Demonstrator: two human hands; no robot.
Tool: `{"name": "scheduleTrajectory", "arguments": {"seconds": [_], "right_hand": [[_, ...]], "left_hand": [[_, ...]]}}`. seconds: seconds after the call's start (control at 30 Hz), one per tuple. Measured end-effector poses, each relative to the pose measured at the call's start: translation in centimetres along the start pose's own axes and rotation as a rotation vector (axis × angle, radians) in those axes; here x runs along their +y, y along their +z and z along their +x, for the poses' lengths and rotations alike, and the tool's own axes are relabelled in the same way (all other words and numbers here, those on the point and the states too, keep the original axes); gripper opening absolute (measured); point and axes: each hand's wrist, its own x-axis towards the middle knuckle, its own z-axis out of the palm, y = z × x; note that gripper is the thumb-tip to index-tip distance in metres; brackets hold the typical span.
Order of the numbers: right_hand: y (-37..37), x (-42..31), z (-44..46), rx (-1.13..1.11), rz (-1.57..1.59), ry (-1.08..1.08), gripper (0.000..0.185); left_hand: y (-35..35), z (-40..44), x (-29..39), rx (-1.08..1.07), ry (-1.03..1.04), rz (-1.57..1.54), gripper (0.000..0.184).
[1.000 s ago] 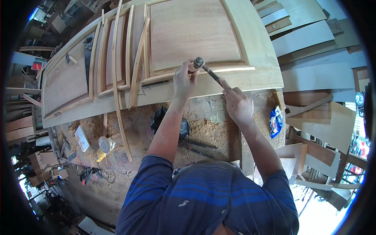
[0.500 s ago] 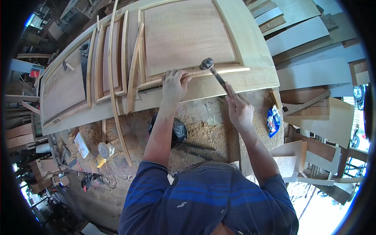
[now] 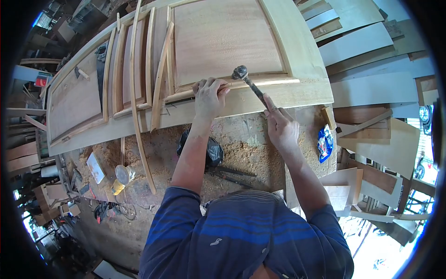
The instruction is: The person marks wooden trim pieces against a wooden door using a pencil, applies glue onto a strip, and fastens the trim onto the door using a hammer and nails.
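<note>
My right hand (image 3: 281, 125) is closed round the handle of a hammer (image 3: 253, 87), whose dark head hangs over the lower moulding strip (image 3: 274, 82) of a wooden panelled door (image 3: 309, 95). On that same strip rests my left hand (image 3: 210, 97), fingers bent over its edge and thumb pointing toward the hammer head. Whether a nail is between those fingers is too small to tell. Several loose wooden strips (image 3: 135, 97) lie across the door to the left, and a few nails lie near its front edge.
The workbench (image 3: 251, 125) carries sawdust, a black plastic bag (image 3: 214, 151), dark rods (image 3: 234, 174), a blue packet (image 3: 325, 143), a round container (image 3: 123, 174) and a white board (image 3: 95, 167). A second hammer (image 3: 82, 73) lies on the door. Stacked boards (image 3: 376, 90) stand at the right.
Since the first frame my left hand has moved from beside the hammer head down onto the moulding. The hammer head has shifted slightly to the right of it, and the view has moved a little.
</note>
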Motion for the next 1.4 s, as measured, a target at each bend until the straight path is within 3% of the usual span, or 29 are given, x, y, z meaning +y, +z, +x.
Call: {"name": "scheduleTrajectory", "arguments": {"seconds": [0.2,0.4,0.5,0.7,0.8,0.83,0.97,1.07,1.1,1.2,1.23,1.4], "right_hand": [[0.7,-0.4,0.5,-0.039,-0.097,-0.087,0.062],[0.5,-1.2,0.4,0.228,0.063,-0.11,0.062],[1.2,-0.4,0.0,-0.111,-0.222,-0.063,0.058],[-0.3,-2.2,0.4,0.156,0.048,-0.077,0.058],[1.6,-0.2,0.0,0.18,-0.072,-0.179,0.06],[1.6,0.1,0.2,-0.022,-0.258,-0.175,0.061],[-0.4,-1.0,1.1,-0.012,-0.078,-0.096,0.062],[-0.2,-1.6,1.0,0.219,0.073,-0.08,0.062],[0.3,-1.2,0.6,0.199,0.096,-0.058,0.062],[0.6,-0.7,0.6,-0.134,-0.203,-0.047,0.059],[-0.1,-1.0,1.0,-0.129,-0.252,-0.051,0.058],[0.0,-1.0,0.8,0.231,-0.023,-0.164,0.061]], "left_hand": [[0.0,0.1,0.1,-0.009,0.007,0.063,0.021],[-0.1,0.0,0.1,-0.024,0.001,0.068,0.021],[0.2,0.0,0.1,-0.005,0.008,0.081,0.02],[0.0,-0.1,0.1,-0.008,0.021,0.089,0.019],[0.0,0.0,0.2,-0.021,0.006,0.074,0.018],[0.0,0.3,0.2,-0.008,0.012,0.075,0.018],[0.1,0.1,0.1,0.003,0.029,0.071,0.018],[0.0,-0.3,-0.1,-0.003,0.018,0.07,0.018],[0.1,-0.1,0.1,-0.003,0.023,0.07,0.018],[-0.1,0.0,0.5,-0.006,0.008,0.07,0.019],[0.0,0.3,0.4,-0.001,0.021,0.072,0.019],[-0.1,-0.1,0.2,-0.037,0.004,0.075,0.021]]}}
